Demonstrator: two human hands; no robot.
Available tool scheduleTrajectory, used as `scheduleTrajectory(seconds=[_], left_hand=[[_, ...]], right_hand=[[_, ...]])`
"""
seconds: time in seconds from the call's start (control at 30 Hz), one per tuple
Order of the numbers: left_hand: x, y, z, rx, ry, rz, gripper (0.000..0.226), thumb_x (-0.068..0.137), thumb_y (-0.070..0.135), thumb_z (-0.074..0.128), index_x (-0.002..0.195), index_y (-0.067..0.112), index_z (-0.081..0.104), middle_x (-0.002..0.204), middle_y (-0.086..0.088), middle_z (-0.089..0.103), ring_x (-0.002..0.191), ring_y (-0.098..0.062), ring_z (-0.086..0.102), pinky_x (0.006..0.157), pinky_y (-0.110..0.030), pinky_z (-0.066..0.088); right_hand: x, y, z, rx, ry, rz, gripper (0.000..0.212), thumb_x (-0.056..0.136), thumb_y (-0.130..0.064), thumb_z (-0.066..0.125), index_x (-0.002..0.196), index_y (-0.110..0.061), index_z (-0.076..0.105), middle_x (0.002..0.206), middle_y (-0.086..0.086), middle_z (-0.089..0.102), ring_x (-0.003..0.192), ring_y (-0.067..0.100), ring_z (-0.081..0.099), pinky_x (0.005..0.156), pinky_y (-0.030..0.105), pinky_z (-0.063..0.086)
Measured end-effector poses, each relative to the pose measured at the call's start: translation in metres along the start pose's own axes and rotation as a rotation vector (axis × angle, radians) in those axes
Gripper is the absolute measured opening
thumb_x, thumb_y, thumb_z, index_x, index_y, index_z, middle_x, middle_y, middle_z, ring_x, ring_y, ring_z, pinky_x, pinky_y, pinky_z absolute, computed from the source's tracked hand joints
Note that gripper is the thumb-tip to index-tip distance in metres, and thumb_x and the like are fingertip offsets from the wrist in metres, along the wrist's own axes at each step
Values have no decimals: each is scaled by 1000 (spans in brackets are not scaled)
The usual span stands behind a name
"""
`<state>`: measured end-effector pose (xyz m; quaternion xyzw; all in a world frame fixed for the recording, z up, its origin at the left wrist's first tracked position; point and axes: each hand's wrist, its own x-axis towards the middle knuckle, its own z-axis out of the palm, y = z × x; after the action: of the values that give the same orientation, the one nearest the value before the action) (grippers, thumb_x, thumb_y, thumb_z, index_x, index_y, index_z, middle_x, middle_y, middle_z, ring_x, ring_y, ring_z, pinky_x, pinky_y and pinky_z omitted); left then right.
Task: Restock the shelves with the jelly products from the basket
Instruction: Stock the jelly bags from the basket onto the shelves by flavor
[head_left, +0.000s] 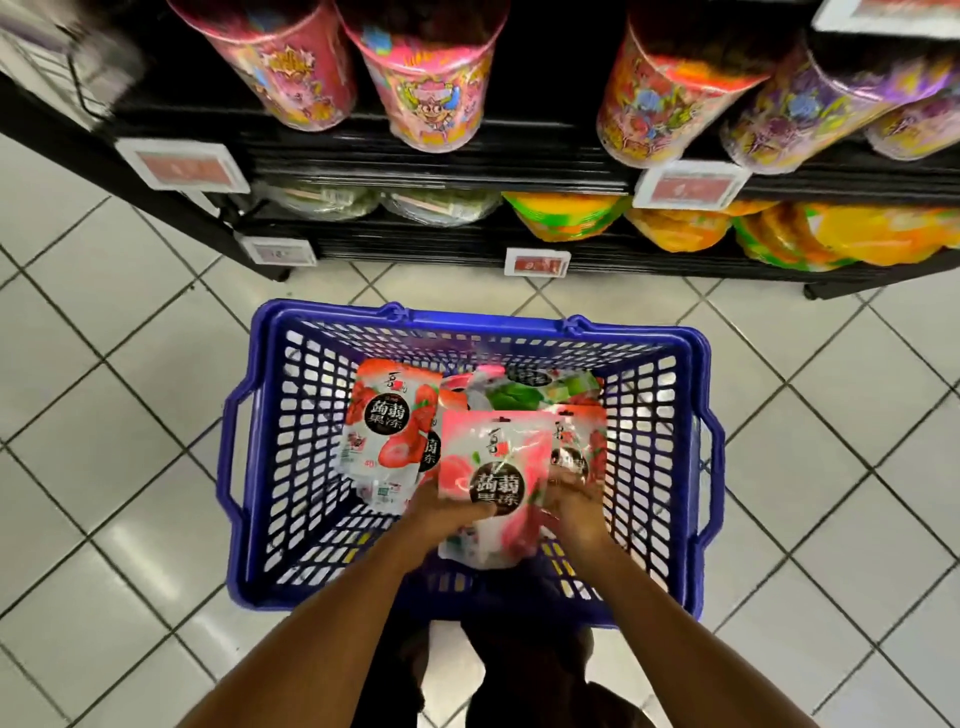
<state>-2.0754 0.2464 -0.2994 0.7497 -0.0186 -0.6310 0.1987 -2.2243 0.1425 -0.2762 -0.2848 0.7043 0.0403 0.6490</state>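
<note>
While the fingers of the left hand (447, 512) and right hand (574, 506) curl round the pink jelly pouch (496, 467) by its lower side edges, it stands upright within the blue basket (483, 318), other pouches (387, 421) behind it and the shelves (441, 174) beyond the far rim.

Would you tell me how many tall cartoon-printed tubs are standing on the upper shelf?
5: two pink tubs on the left, an orange tub right of centre, a purple tub beside it, another purple tub cut by the right edge. Others may hide behind.

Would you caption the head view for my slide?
Left hand and right hand hold a pink jelly pouch at the blue basket.
</note>
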Motion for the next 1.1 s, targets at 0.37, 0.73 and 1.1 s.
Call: scheduleTrajectory(seconds=[0.37,0.73,1.1], left_hand=[[17,-30,-98,-126,419,-193,56,74,28,83,113,-3,60,101,-8,62,87,-23,57,77,-31,43],[8,-30,-88,-126,318,-138,67,77,31,81,129,-1,54,123,-19,62,107,-32,61,84,-36,50],[-22,-19,-77,-167,276,-115,18,81,23,77,82,17,61,82,-5,68,74,-19,64,56,-24,45]], right_hand=[[24,-55,47,419,16,34,29,101,-7,47,124,8,54,111,22,61,90,32,62,80,38,54],[43,-53,22,293,24,154,20,89,1,61,109,-4,59,88,11,68,73,17,65,52,25,57],[9,13,-38,-228,491,177,31,93,-16,58,101,13,63,97,26,65,74,34,56,53,32,38]])
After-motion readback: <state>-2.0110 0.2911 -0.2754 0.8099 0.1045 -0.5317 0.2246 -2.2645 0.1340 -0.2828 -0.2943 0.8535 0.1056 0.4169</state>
